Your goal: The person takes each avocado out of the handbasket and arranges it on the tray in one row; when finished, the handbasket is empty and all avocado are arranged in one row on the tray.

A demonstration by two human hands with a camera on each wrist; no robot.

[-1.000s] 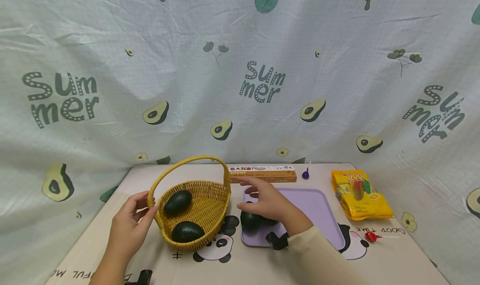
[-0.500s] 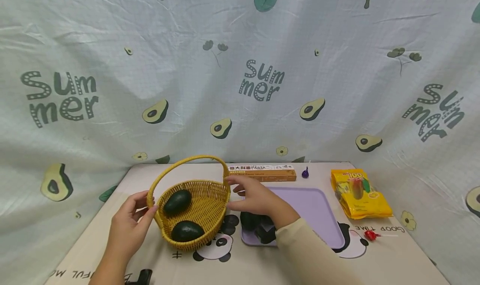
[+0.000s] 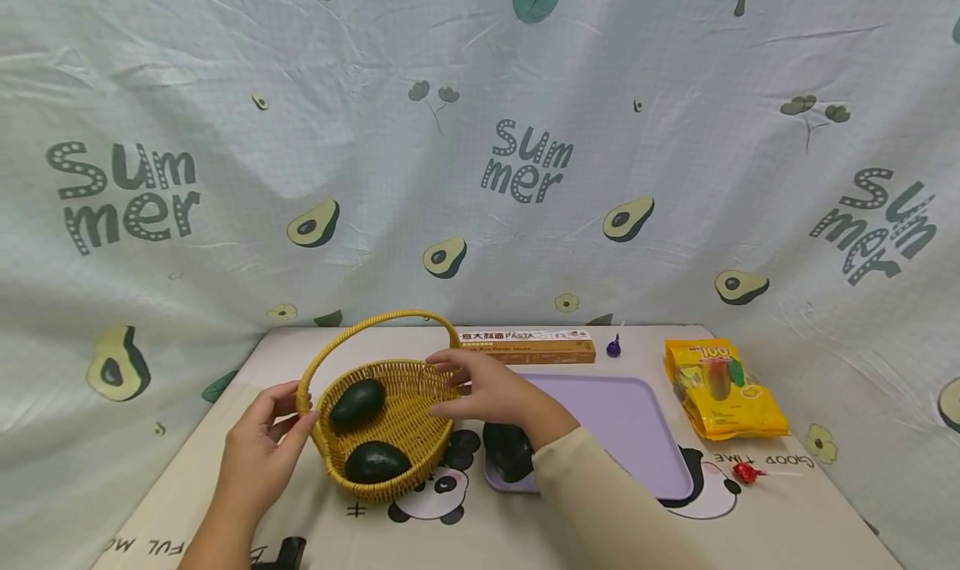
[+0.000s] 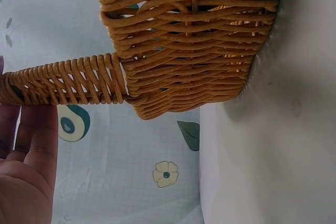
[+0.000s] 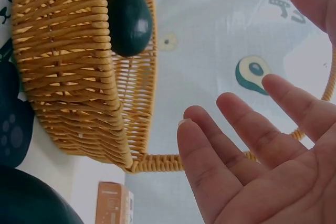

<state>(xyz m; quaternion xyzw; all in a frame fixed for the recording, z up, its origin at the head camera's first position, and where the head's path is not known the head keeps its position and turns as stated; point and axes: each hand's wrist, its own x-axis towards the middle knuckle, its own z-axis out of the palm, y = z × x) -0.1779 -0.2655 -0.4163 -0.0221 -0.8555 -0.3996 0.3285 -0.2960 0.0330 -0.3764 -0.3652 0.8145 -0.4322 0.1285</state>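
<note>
**Where a wicker basket (image 3: 408,416) stands on a table (image 3: 375,545), two avocados (image 3: 357,404) lie inside it**

The left hand (image 3: 258,437) pinches the basket's handle (image 3: 405,312); the right hand (image 3: 495,391), its fingers loose and holding nothing, hovers at the opposite side. Beside the basket, a purple tray (image 3: 622,420) bears another avocado (image 5: 31,198); a pasta box (image 3: 547,351) lies behind

Legible markings, tabletop and curtain
Curtain (image 3: 450,170): "SUMMER", repeated. Tabletop (image 3: 442,545), far edge: pasta box (image 3: 528,347), "意大利面 PASTA"; right edge: yellow mango-print bag (image 3: 726,395), "100"; inverted tabletop print, "GOOD TIME".
</note>
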